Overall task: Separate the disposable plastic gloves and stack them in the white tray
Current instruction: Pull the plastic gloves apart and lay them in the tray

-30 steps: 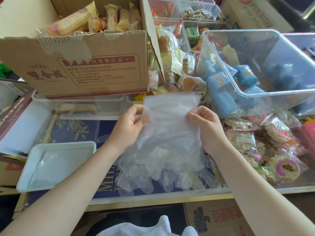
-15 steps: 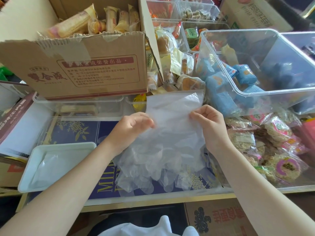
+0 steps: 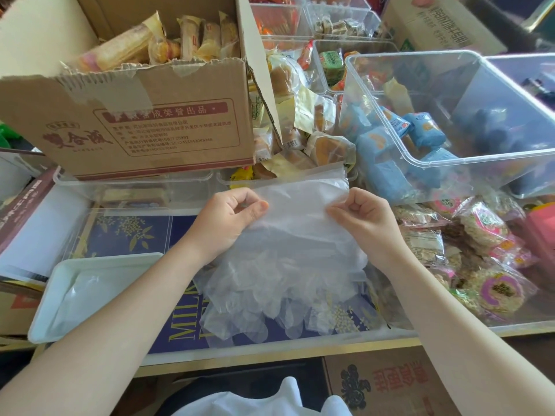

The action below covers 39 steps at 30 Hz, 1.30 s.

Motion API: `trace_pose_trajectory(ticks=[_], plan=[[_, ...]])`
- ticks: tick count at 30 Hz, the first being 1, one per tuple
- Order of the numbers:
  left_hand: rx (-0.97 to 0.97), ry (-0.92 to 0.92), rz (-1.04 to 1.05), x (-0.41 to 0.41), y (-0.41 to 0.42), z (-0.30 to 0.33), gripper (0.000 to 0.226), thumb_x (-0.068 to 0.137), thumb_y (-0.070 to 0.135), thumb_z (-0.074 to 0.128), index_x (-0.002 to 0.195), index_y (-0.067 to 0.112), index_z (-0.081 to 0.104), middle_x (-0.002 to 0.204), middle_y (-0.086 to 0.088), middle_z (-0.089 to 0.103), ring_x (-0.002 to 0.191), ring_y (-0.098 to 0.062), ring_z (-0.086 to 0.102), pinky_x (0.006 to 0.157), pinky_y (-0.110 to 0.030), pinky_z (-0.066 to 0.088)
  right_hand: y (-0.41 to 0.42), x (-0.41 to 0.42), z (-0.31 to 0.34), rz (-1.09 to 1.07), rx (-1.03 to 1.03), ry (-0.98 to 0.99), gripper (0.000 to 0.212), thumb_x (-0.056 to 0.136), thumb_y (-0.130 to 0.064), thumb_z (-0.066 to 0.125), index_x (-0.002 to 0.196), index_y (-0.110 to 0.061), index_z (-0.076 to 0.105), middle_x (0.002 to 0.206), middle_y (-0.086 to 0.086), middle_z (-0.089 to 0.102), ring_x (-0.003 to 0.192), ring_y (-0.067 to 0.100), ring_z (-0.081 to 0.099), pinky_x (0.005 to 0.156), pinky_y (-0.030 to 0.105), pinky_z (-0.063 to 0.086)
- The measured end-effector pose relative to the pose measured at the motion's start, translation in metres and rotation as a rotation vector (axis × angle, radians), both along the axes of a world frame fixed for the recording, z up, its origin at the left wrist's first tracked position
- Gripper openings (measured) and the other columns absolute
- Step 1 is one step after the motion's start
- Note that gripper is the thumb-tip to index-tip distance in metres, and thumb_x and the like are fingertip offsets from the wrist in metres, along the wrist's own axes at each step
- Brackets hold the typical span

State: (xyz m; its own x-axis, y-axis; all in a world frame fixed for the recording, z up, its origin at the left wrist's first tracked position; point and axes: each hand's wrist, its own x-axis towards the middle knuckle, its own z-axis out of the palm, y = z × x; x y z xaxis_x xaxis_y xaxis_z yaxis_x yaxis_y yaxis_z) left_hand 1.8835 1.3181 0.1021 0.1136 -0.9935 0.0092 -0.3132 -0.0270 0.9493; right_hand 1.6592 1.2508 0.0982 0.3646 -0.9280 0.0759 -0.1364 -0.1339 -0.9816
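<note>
I held a bunch of clear plastic gloves up over the counter, my left hand and right hand each pinching its cuff edge. The white tray sat at my left, with a glove lying flat inside it.

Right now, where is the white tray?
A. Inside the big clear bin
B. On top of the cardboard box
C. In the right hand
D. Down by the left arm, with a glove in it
D: the tray sits low beside the left arm, with a clear glove lying in it, while both hands, left hand and right hand, pinch the gloves.
</note>
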Motion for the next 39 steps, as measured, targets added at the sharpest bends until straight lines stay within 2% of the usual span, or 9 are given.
trace_pose_trajectory(ticks=[7,11,15,19,23,27,34,37,39], plan=[[-0.081,0.117,0.248,-0.012,-0.002,-0.006,0.029,0.086,0.012,0.065,0.099,0.032,0.048,0.078,0.007,0.061,0.075,-0.006,0.059,0.078,-0.026,0.047,0.004,0.009,-0.001,-0.068,0.091,-0.026,0.025,0.083,0.0,0.065,0.065,-0.015,0.056,0.061,-0.006,0.054,0.063,0.011,0.047,0.062,0.023,0.038],[0.264,0.342,0.22,-0.009,-0.002,-0.006,0.062,0.072,0.041,0.075,0.125,0.02,0.051,0.108,-0.002,0.067,0.101,-0.015,0.063,0.093,-0.032,0.047,0.006,0.014,-0.003,-0.113,0.163,-0.068,0.018,0.085,-0.003,0.065,0.07,-0.012,0.058,0.065,-0.002,0.057,0.063,0.009,0.051,0.062,0.018,0.041],[0.425,0.246,-0.047,-0.002,0.011,-0.015,0.037,0.084,0.025,0.065,0.118,0.011,0.06,0.111,-0.003,0.069,0.104,-0.017,0.065,0.093,-0.03,0.048,0.006,0.017,-0.006,-0.096,0.194,-0.062,0.015,0.085,-0.002,0.064,0.073,-0.011,0.06,0.068,0.001,0.058,0.067,0.012,0.052,0.063,0.02,0.041],[0.349,0.267,-0.003,0.006,0.017,-0.021,0.028,0.09,0.014,0.059,0.117,0.01,0.058,0.101,-0.008,0.072,0.093,-0.022,0.069,0.083,-0.031,0.053,0.006,0.024,-0.013,-0.065,0.231,-0.031,0.011,0.084,-0.002,0.065,0.084,-0.011,0.061,0.071,0.002,0.062,0.065,0.012,0.057,0.064,0.024,0.047],[0.185,0.143,0.081,0.019,0.02,-0.022,0.011,0.091,0.013,0.057,0.101,0.02,0.057,0.069,0.011,0.067,0.063,-0.001,0.061,0.064,-0.015,0.046,-0.004,0.03,-0.025,-0.02,0.469,0.095,0.074,0.054,-0.046,0.082,0.12,-0.022,0.056,0.1,0.01,0.071,0.089,0.026,0.067,0.084,0.043,0.053],[0.132,0.024,0.088,0.037,0.024,-0.025,0.02,0.091,0.014,0.058,0.099,0.031,0.052,0.078,0.013,0.068,0.069,-0.001,0.062,0.072,-0.023,0.048,0.0,0.047,-0.032,0.176,0.545,0.262,0.066,0.049,-0.055,0.078,0.095,-0.008,0.07,0.093,0.017,0.069,0.08,0.026,0.06,0.082,0.046,0.048],[0.13,-0.062,0.041,0.068,0.036,-0.025,0.023,0.09,0.016,0.06,0.097,0.035,0.049,0.086,0.018,0.069,0.082,0.005,0.063,0.075,-0.015,0.042,0.009,0.075,-0.044,0.163,0.843,0.262,0.1,0.032,-0.066,0.085,0.107,-0.004,0.065,0.092,0.012,0.051,0.081,0.027,0.046,0.074,0.037,0.037],[0.127,-0.041,-0.003,0.08,0.039,-0.024,0.026,0.088,0.015,0.064,0.099,0.034,0.051,0.087,0.025,0.068,0.082,0.005,0.063,0.078,-0.015,0.044,0.014,0.084,-0.041,0.256,0.985,0.092,0.07,0.058,-0.055,0.077,0.11,-0.009,0.067,0.101,0.014,0.062,0.093,0.028,0.058,0.089,0.038,0.047],[0.134,-0.025,-0.022,0.089,0.04,-0.026,0.023,0.084,0.026,0.065,0.102,0.034,0.053,0.092,0.018,0.069,0.086,-0.004,0.065,0.084,-0.027,0.047,0.018,0.092,-0.044,0.253,0.919,-0.04,0.05,0.071,-0.041,0.067,0.106,-0.006,0.067,0.099,0.013,0.067,0.087,0.026,0.064,0.082,0.037,0.053]])
